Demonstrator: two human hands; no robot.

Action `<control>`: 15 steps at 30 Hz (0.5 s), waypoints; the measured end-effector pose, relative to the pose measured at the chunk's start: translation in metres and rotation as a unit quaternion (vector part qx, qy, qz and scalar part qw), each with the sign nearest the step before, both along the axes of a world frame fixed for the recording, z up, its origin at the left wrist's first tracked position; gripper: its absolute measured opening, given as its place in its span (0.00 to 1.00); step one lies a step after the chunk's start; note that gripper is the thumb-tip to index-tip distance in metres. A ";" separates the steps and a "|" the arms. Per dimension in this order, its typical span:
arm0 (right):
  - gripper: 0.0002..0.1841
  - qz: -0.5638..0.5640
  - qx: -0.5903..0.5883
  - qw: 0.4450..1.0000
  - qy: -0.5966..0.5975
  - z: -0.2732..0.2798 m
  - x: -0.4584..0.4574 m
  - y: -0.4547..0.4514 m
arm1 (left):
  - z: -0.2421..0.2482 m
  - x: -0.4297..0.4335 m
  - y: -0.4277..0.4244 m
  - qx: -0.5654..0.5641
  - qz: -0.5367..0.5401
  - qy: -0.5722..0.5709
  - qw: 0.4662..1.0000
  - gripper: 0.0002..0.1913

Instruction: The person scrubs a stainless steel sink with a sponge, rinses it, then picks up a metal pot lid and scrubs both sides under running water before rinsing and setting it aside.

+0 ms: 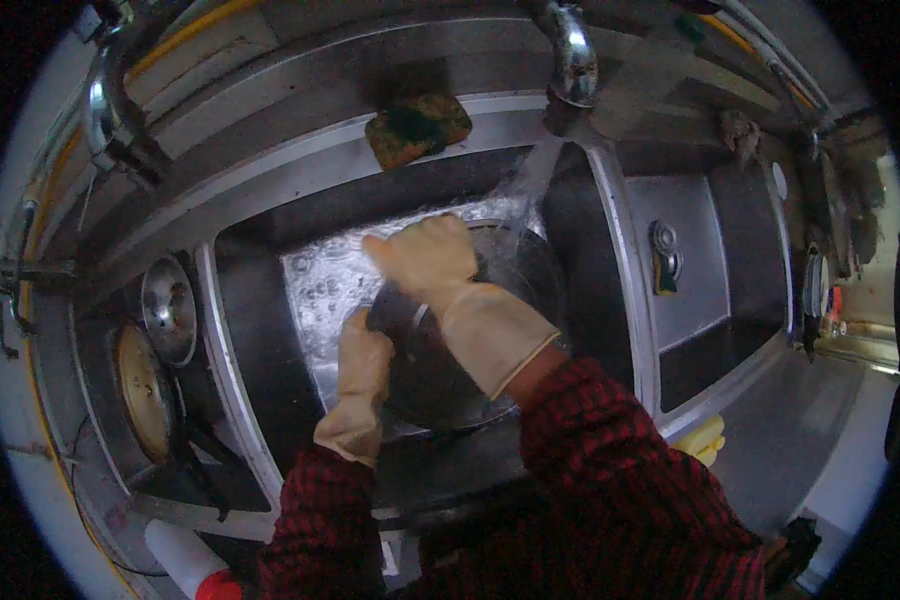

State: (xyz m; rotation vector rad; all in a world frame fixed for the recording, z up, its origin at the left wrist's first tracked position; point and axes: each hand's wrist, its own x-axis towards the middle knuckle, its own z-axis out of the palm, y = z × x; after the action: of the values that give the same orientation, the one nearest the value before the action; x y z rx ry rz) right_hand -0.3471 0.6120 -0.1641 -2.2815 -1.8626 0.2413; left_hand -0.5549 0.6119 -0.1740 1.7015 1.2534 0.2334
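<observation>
A large dark round pan (450, 382) lies tilted in the middle basin (259, 292) of a stainless steel sink, among shallow water. My left hand (364, 356), in a cream rubber glove, grips the pan at its left edge. Over the upper part of the pan is my right hand (435, 251), gloved alike, slightly blurred, with its fingers curled. Whatever may be under those fingers is hidden. Water (540, 169) pours from the metal faucet (572, 64) into the basin, just right of my right hand.
On the back ledge lies a worn sponge (418, 129). The left basin holds a metal lid or bowl (169, 311) and a pan (142, 394). In the right basin, a small sponge (664, 276) sits by the drain (666, 238). A yellow glove or cloth (701, 441) rests on the front edge.
</observation>
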 end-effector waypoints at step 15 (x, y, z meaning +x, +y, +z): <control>0.35 -0.044 -0.014 0.988 0.149 0.001 0.019 0.010 | 0.012 -0.004 0.098 0.175 -0.364 0.178 0.897 0.20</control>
State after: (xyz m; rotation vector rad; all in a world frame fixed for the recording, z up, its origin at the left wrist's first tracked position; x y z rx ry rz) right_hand -0.3283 0.6225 -0.1630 -2.1955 -1.6151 0.5650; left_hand -0.5590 0.7095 -0.1616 2.4893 0.7521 -0.3406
